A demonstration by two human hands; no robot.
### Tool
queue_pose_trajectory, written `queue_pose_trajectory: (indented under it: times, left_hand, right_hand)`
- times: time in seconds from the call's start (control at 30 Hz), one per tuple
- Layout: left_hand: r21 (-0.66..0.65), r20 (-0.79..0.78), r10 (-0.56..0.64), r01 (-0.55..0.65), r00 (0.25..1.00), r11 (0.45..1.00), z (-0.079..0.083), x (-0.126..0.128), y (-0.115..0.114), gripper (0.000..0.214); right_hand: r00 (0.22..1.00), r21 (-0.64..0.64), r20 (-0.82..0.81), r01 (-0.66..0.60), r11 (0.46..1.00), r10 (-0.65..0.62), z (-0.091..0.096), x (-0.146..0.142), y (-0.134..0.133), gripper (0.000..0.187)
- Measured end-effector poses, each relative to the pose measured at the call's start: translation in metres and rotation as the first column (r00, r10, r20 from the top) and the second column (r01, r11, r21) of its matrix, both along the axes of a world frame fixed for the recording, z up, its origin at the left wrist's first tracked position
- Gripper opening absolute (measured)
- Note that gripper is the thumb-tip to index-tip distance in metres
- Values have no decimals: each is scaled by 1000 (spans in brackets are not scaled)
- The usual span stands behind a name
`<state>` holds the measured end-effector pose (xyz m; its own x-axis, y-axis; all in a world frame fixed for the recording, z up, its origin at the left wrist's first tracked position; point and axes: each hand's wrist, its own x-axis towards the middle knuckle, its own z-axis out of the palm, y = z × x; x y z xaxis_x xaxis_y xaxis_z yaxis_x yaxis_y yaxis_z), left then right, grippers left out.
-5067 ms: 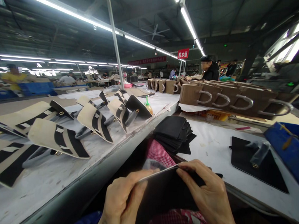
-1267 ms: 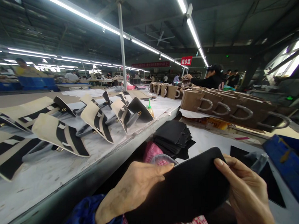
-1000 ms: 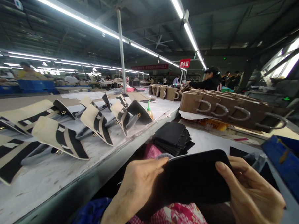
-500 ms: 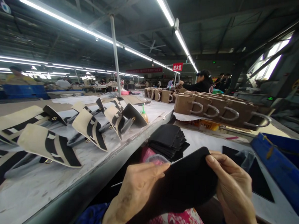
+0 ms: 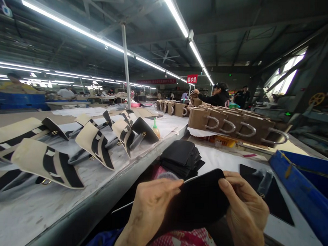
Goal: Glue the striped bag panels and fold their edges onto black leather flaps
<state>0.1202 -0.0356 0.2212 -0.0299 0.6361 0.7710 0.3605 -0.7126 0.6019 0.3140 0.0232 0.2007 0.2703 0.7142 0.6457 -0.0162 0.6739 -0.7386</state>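
A black flat panel with rounded corners [image 5: 201, 200] is held up in front of my lap, tilted, between both hands. My left hand [image 5: 152, 206] pinches its upper left edge between thumb and fingers. At its upper right corner, my right hand [image 5: 244, 206] grips with the thumb on the near face and the fingers behind. Just beyond the panel lies a stack of similar black pieces [image 5: 179, 154]. To the right of my right hand, another black piece [image 5: 280, 200] rests on the white surface, with a plastic-wrapped strap [image 5: 264, 180] on it.
Cream-and-black bag pieces [image 5: 94, 143] with grey straps cover the table at left. A small bottle with a green tip [image 5: 156, 130] stands near its edge. Brown bags with wrapped handles [image 5: 229, 122] line the back right. A blue bin [image 5: 299, 183] sits at right; a co-worker [image 5: 219, 96] is behind.
Both hands keep hold of the black panel, which is now tipped flatter and sits slightly lower and further left in view. The whole view has shifted a little.
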Motion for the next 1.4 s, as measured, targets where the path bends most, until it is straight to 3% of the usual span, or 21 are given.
queue_pose_trajectory:
  times: [0.17, 0.43, 0.7, 0.93, 1.27, 1.4]
  left_hand:
    - [6, -32, 0, 0, 999, 1000, 5, -1, -1, 28]
    - [59, -36, 2, 0, 999, 998, 6, 10, -3, 23]
    - [-62, 44, 29, -26, 999, 998, 11, 12, -4, 25]
    - [-110, 6, 69, -68, 998, 992, 9, 17, -8, 18]
    - [15, -54, 106, -105, 993, 994, -2, 16, -11, 14]
    - [-11, -73, 122, -123, 990, 992, -2, 12, -10, 14]
  right_hand:
    - [998, 84, 6, -63, 995, 62, -2, 1, 1, 15]
    - [997, 63, 74, -39, 997, 35, 3, -3, -7, 16]
    - [982, 194, 153, 79, 978, -109, 7, -6, -22, 14]
    - [965, 249, 223, 77, 965, -135, 7, -4, -27, 14]
    - [991, 187, 132, 11, 982, -36, 5, -12, -20, 18]
    - [992, 78, 7, -125, 989, 125, 6, -15, -15, 15]
